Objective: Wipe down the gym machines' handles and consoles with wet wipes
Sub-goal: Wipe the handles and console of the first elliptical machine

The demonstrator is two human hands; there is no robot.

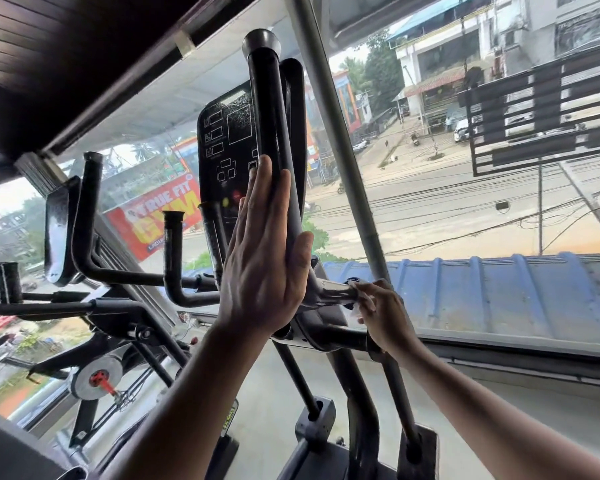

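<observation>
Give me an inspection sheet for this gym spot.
Surface: pale floor under the machines.
Job's things: white wet wipe pressed on the short side handle; tall upright handle; dark console.
Clutter: nothing seen.
Grips: left hand flat against the upright handle, fingers straight; right hand holds the wipe.
Cables: power lines outside the window only.
Surroundings: second machine on the left; street, gym banner, blue roof outside.
</observation>
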